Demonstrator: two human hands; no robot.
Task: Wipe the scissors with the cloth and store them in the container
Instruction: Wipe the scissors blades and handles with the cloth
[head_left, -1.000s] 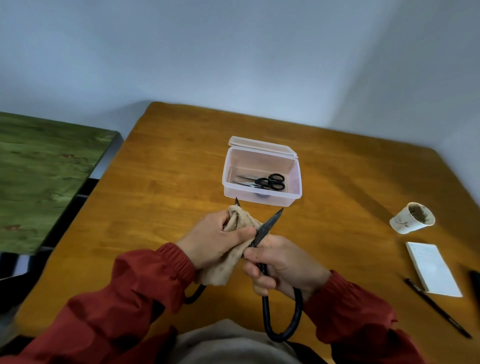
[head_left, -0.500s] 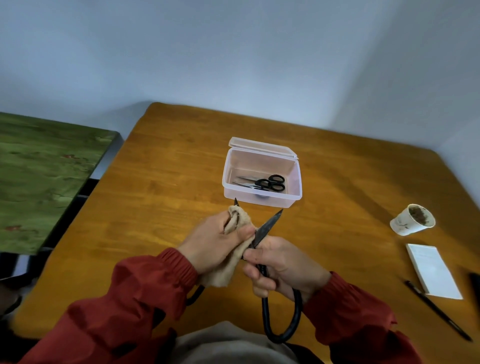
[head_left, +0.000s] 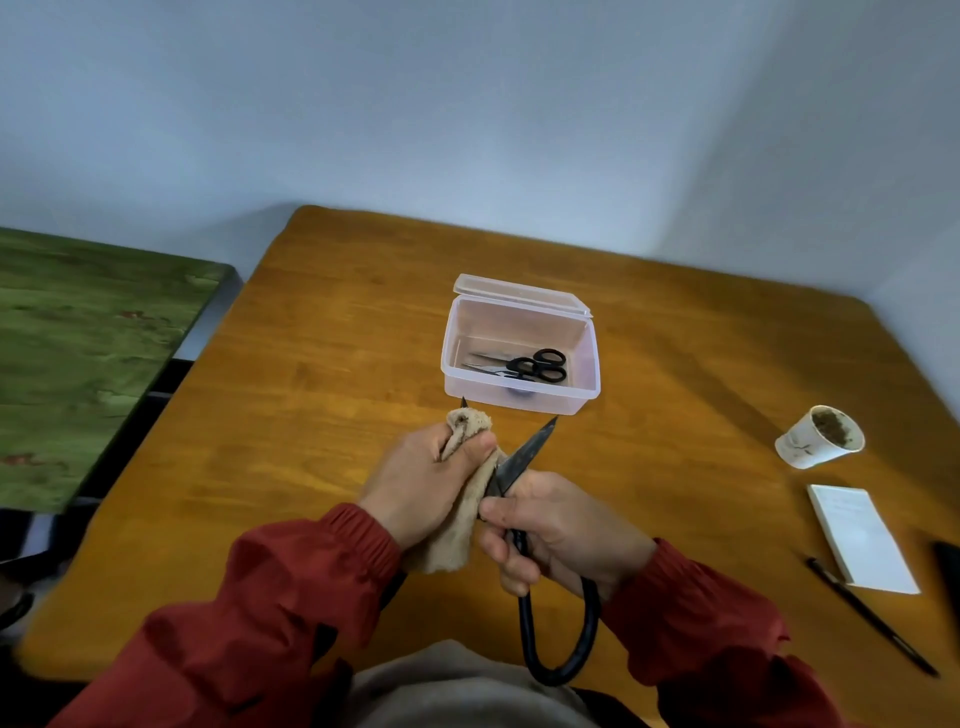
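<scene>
Large black scissors (head_left: 524, 454) are spread open above the wooden table (head_left: 311, 395). My right hand (head_left: 561, 530) grips them near the pivot, and one big loop handle hangs below it. My left hand (head_left: 423, 480) holds a tan cloth (head_left: 462, 514) wrapped round the left blade, whose tip pokes out past the cloth. The right blade points bare toward a clear plastic container (head_left: 519, 397) with its lid open. Small black-handled scissors (head_left: 530, 364) lie inside it.
A paper cup (head_left: 815, 439) with brown residue lies tipped at the right. Nearer me are a white notepad (head_left: 862, 540) and a black pen (head_left: 872, 618). A green surface (head_left: 78, 353) stands left of the table. Walls close the far side.
My left hand with the cloth has slid slightly along the left blade. The right hand and the scissors have hardly moved.
</scene>
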